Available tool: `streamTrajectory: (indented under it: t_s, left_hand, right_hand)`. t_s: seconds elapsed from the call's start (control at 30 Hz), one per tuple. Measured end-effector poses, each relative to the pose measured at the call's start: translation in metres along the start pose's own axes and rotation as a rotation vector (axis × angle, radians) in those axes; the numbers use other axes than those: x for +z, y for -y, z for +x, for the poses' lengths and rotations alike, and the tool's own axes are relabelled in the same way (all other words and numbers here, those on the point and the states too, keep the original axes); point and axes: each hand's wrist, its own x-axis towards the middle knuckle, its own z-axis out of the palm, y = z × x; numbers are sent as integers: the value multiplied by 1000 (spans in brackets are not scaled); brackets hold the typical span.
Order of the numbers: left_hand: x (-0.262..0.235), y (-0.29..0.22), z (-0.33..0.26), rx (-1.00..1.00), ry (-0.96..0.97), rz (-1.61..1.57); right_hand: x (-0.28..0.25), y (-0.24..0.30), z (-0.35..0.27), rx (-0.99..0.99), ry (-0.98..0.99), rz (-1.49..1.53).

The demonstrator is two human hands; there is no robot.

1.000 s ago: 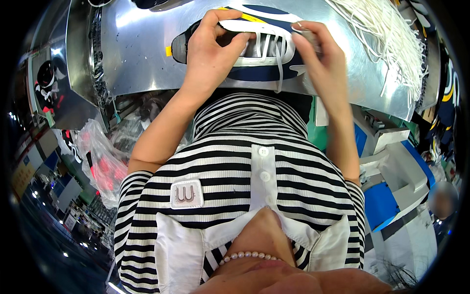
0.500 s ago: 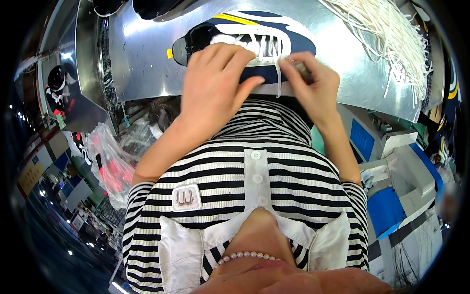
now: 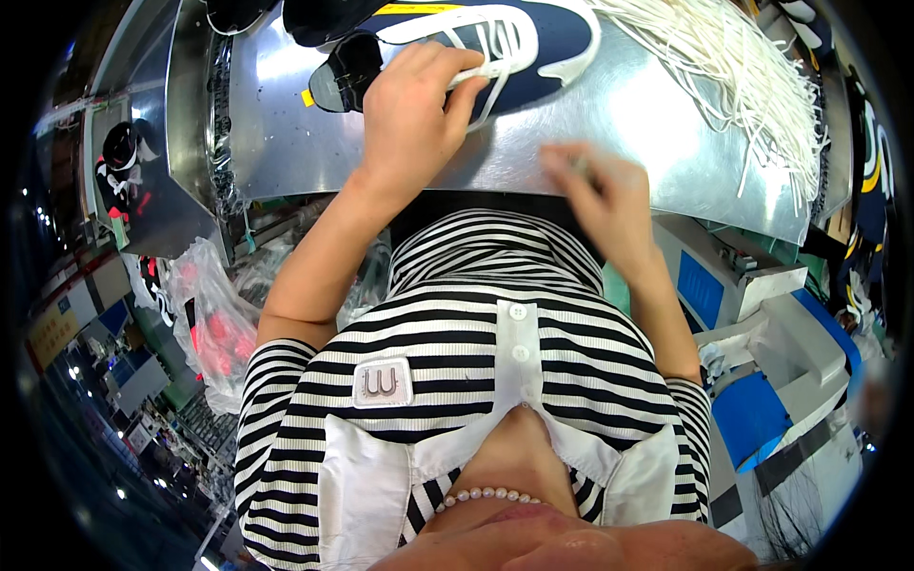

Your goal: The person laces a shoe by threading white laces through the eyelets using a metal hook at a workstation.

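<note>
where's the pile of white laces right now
In the head view, the white laces lie at the upper right on the metal table, to the right of the navy shoe.

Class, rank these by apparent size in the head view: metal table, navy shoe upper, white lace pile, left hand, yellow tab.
1. Metal table
2. Navy shoe upper and white lace pile: too alike to rank, both cropped
3. Left hand
4. Yellow tab

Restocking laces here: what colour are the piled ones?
The piled laces are white, seen best in the head view.
</note>
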Motion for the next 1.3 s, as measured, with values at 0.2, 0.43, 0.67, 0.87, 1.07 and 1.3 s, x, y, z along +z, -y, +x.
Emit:
streamTrajectory:
  t_s: [0.2, 0.43, 0.67, 0.87, 1.07, 1.3]
  left_hand:
    - [-18, -26, 8, 116, 5, -70]
    - [-14, -4, 8, 95, 119, 38]
    - [3, 18, -3, -111, 368, -64]
    - [-1, 22, -1, -181, 444, -227]
    - [8, 17, -2, -185, 346, -114]
    - [14, 11, -4, -178, 300, -7]
  right_hand:
    - [17, -3, 45, -35, -81, 401]
    - [36, -25, 2, -303, 232, 284]
    - [20, -10, 73, -299, -256, 191]
    - [32, -21, 80, -430, -332, 120]
    - [33, -20, 79, -455, -384, -80]
    - [24, -8, 49, -253, -340, 148]
